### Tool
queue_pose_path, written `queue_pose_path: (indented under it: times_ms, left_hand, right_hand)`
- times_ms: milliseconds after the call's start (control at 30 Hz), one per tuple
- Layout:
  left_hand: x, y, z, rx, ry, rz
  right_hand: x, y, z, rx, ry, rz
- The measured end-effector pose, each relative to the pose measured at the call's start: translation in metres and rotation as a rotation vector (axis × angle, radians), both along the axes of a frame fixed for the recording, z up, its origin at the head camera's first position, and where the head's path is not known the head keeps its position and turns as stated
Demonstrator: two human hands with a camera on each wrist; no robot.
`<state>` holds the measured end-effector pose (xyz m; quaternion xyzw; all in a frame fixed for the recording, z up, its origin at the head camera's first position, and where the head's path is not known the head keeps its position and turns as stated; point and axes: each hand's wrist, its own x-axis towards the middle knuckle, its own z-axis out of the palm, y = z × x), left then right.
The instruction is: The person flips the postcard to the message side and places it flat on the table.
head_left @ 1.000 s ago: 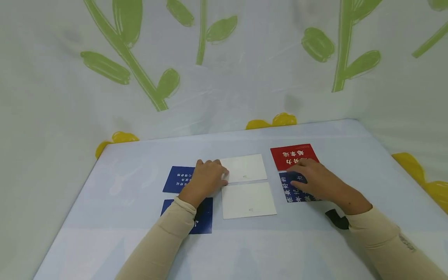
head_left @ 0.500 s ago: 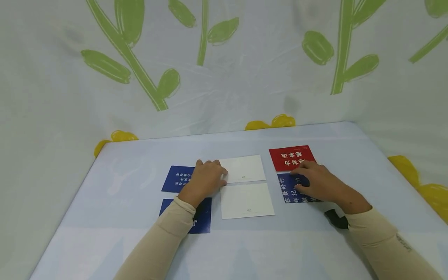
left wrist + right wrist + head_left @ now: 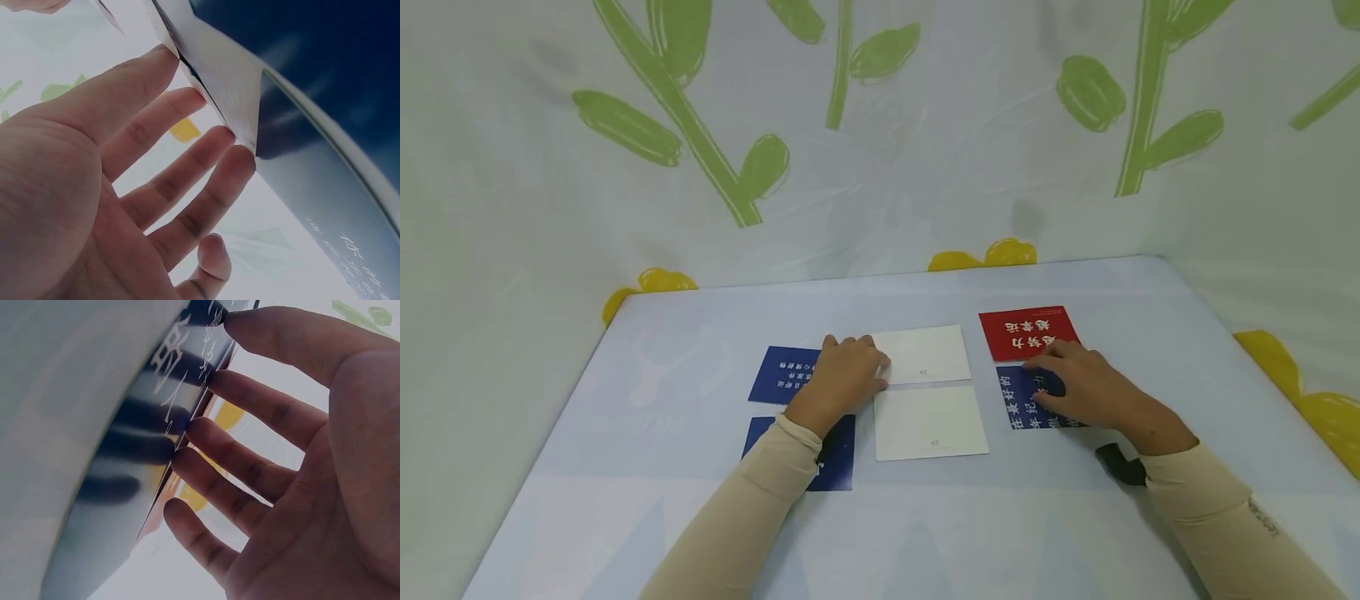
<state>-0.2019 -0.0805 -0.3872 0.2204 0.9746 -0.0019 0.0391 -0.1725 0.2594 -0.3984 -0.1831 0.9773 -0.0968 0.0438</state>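
Six-card layout aside, my left hand [image 3: 846, 371] rests with bent fingertips where the upper left blue card [image 3: 775, 372] meets the upper white card [image 3: 928, 354]. In the left wrist view its fingertips touch a white card edge [image 3: 234, 87]. Below lie a lower white card [image 3: 932, 425] and a lower blue card [image 3: 841, 471], partly hidden by the left forearm. My right hand [image 3: 1093, 387] touches the right blue card [image 3: 1021, 408] with white characters, its fingers spread and loosely bent. Just beyond lies a red card [image 3: 1022, 329], its near corner covered by that hand.
The cards lie flat on a pale table [image 3: 700, 442]. A pale cloth backdrop [image 3: 925, 175] with green stems and leaves rises behind it. Yellow flower shapes [image 3: 985, 256] show along the far edge. A black strap [image 3: 1120, 464] hangs under the right wrist.
My right hand has shifted slightly to the right over the blue card since a second ago. The left hand and the cards stay in place; the head view has tilted slightly.
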Motion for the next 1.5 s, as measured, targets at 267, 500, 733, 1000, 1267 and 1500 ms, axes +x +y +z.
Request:
queue_pose_path:
  times_ms: [267,500,733,1000,1267,1500]
  left_hand:
    - [0.001,0.000,0.001,0.040,-0.019,0.031]
    - [0.004,0.005,0.004,0.061,0.012,0.038]
    - [0.019,0.031,0.017,0.118,0.078,-0.062]
    - [0.034,0.079,0.023,0.102,0.066,-0.145]
    - [0.034,0.122,0.016,0.035,-0.002,-0.156]
    - [0.033,0.137,0.008,-0.021,-0.001,-0.153]
  right_hand:
    - [0.001,-0.001,0.000,-0.004,0.020,0.005]
    - [0.001,0.000,0.001,0.006,0.007,-0.005]
    - [0.001,-0.001,0.006,0.000,0.000,0.003]
    - [0.001,-0.001,0.003,0.007,-0.015,-0.014]
    - [0.000,0.000,0.002,0.007,-0.007,-0.008]
    - [0.000,0.000,0.001,-0.008,-0.012,-0.015]
